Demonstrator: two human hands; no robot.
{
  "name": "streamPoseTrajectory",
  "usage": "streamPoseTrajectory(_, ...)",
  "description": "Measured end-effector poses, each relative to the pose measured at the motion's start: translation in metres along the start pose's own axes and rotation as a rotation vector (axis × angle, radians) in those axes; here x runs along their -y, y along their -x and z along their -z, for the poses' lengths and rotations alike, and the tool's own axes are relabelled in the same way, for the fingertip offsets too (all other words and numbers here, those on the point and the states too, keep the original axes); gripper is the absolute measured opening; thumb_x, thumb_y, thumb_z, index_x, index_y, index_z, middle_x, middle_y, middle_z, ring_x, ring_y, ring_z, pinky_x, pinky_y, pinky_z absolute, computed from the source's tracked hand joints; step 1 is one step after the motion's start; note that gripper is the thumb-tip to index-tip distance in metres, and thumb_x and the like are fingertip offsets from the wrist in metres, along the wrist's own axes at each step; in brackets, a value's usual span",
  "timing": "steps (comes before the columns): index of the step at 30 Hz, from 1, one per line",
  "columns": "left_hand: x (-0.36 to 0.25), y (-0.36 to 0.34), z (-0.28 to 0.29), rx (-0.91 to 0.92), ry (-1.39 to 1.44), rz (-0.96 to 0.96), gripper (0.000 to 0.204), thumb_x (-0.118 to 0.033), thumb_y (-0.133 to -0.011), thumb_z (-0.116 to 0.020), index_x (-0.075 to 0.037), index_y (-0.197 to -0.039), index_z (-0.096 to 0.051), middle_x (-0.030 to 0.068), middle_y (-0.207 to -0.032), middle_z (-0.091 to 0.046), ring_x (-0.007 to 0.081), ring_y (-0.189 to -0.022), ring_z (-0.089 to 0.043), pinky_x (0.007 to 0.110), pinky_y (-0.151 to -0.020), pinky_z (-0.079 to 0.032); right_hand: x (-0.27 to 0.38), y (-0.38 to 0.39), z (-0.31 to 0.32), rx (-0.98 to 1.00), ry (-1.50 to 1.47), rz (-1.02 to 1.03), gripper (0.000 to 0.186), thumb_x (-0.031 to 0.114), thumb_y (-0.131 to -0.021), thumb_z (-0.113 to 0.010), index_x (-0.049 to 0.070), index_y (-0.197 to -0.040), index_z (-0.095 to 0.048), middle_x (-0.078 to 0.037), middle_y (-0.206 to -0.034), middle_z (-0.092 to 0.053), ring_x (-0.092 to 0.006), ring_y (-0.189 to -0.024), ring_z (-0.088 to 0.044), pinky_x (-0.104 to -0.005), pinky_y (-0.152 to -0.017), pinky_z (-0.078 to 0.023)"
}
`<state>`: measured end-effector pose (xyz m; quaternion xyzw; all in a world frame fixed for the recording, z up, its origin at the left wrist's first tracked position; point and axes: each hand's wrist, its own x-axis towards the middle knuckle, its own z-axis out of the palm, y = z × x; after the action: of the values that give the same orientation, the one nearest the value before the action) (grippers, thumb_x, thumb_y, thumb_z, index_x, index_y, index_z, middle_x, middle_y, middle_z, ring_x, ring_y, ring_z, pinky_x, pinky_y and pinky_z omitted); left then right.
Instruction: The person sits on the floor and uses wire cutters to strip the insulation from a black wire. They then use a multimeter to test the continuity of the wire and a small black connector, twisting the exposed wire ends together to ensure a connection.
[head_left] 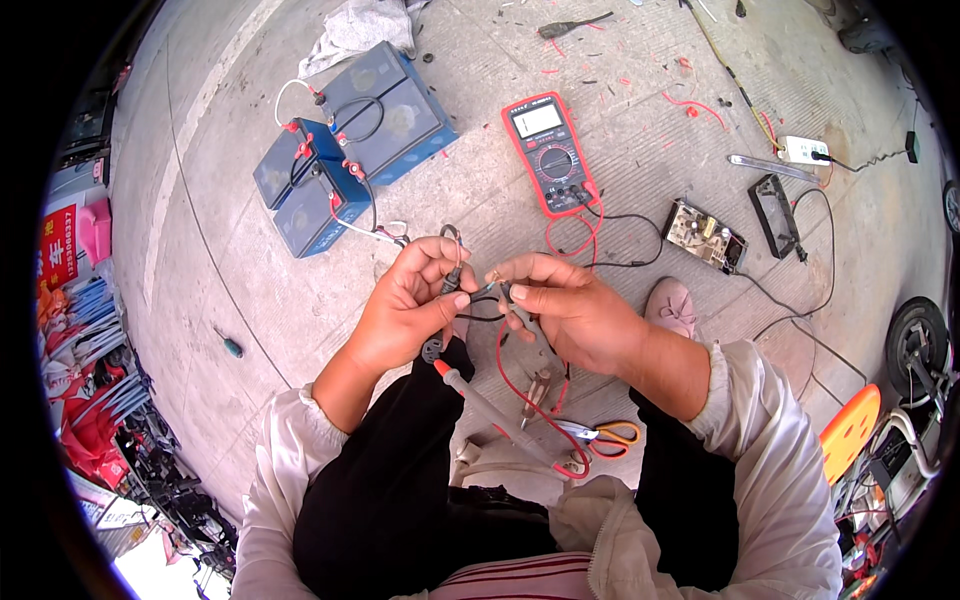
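My left hand [415, 305] is closed around a black cord with a black multi-hole connector [433, 348], which pokes out below the fingers. A short loop of its cord [451, 232] rises above that hand. Close beside it, my right hand [570, 305] pinches a dark cable [540, 335] whose stripped end shows thin bare copper strands [494, 278]. The fingertips of both hands almost meet over the wire ends; whether the wires join there is too small to tell. Under the hands, a grey rod with red ends [505, 418] slants across my lap.
Blue batteries [395, 115] linked by leads stand at left. A red multimeter [550, 155] lies ahead. To the right are a circuit board [706, 236], a black case [775, 215] and a white power strip [803, 150]. Orange-handled scissors [612, 438] lie between my legs; a screwdriver [232, 346] lies left.
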<state>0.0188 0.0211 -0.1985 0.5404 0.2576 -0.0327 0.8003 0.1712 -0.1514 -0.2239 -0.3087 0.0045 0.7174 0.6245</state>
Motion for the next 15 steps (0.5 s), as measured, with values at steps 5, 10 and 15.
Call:
streamPoseTrajectory(5,-0.0012,0.0013,-0.0010,0.007,-0.019,0.011,0.041,0.009,-0.090,-0.055,-0.007,-0.126,-0.043,0.0064,-0.104,-0.057,0.0060,-0.082,-0.057,0.017,-0.052,-0.049,0.0017,-0.0024,0.0001,0.073,-0.169,-0.112,0.021,0.012,-0.096,-0.054,0.007,-0.116,-0.058,-0.004,-0.097,-0.059,-0.0174,-0.086,-0.054,-0.0313,-0.070,-0.044)
streamPoseTrajectory(10,0.0003,0.0013,-0.0001,0.008,-0.038,0.012,0.041,0.009,-0.090,-0.055,-0.007,-0.126,-0.043,0.0063,-0.105,-0.057,0.0059,-0.081,-0.057,0.018,-0.052,-0.049,-0.0015,-0.0047,0.0001,0.063,-0.218,-0.156,0.019,0.012,-0.097,-0.053,0.006,-0.115,-0.058,-0.004,-0.096,-0.060,-0.0162,-0.083,-0.055,-0.0305,-0.068,-0.044)
streamPoseTrajectory(15,-0.0010,-0.0007,0.0026,-0.040,-0.006,0.029,0.041,0.009,-0.090,-0.055,-0.007,-0.126,-0.043,0.0065,-0.106,-0.057,0.0059,-0.081,-0.057,0.019,-0.051,-0.050,0.0000,0.0022,0.0076,-0.123,0.175,0.127,0.023,0.008,-0.097,-0.052,0.005,-0.119,-0.055,-0.003,-0.094,-0.057,-0.0113,-0.081,-0.053,-0.0268,-0.069,-0.045)
